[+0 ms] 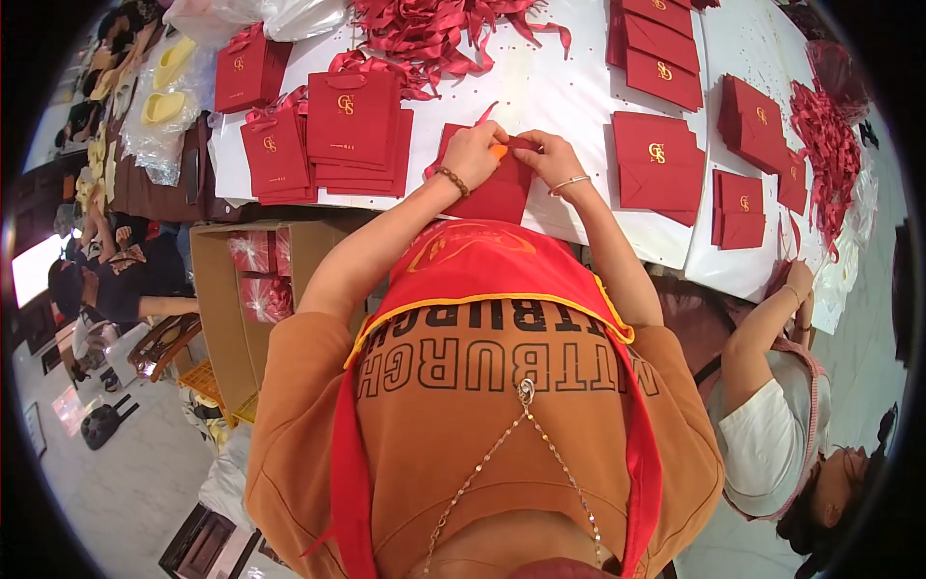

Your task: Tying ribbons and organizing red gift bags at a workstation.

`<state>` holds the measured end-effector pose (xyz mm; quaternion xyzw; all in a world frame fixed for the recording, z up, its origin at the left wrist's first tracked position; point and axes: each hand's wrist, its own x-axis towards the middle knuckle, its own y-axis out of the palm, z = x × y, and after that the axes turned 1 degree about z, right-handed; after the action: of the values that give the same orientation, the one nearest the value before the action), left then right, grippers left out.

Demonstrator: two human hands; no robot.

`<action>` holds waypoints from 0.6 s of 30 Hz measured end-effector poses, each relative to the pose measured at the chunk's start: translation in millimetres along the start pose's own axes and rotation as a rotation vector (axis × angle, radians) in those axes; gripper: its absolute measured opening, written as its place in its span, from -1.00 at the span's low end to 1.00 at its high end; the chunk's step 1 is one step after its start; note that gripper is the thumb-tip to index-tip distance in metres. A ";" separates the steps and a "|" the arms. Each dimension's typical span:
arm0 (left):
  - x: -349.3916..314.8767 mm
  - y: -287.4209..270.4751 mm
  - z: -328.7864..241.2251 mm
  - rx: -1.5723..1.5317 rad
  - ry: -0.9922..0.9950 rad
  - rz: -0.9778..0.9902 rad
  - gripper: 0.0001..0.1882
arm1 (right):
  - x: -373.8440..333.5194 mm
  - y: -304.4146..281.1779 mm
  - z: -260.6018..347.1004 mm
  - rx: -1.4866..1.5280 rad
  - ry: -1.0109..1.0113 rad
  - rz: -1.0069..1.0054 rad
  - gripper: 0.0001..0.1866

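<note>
The red bag (494,198) lies at twelve o'clock on the table (579,96); over it your left hand (475,154) and right hand (554,160) pinch a red strip (524,144), fingers nearly closed, probably keeping it taut.

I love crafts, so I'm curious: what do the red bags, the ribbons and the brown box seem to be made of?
Bags: probably stiff paper or card, fairly matte, given the crisp edges and flat panels.
Ribbons: likely satin-type fabric, since they gleam and curl loosely; the fibre can't be told.
Box: apparently cardboard, dull brown, with thin walls.
</note>
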<state>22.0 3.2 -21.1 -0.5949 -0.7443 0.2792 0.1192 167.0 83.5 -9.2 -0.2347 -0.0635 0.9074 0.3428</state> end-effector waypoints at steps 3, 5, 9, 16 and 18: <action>-4.0 -4.2 -11.9 0.104 0.021 -0.017 -0.87 | 1.3 -1.6 -1.9 0.002 0.008 0.010 -0.75; -4.8 -5.5 -16.3 0.166 0.054 -0.023 -0.87 | 2.6 -1.4 -3.9 -0.005 0.002 0.018 -0.75; -4.8 -5.9 -19.0 0.252 0.107 -0.014 -0.87 | 6.0 0.4 -10.3 -0.023 -0.039 -0.005 -0.75; 1.5 0.5 1.4 0.132 0.121 0.016 -0.89 | 11.6 2.9 -25.0 0.111 -0.044 0.020 -0.76; 2.5 3.2 4.3 0.068 0.049 0.033 -0.90 | 12.7 4.6 -31.2 0.150 -0.071 0.022 -0.76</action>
<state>21.7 4.8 -26.8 -0.6094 -0.7213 0.2915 0.1529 170.5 86.9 -42.8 -0.1765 -0.0047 0.9211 0.3470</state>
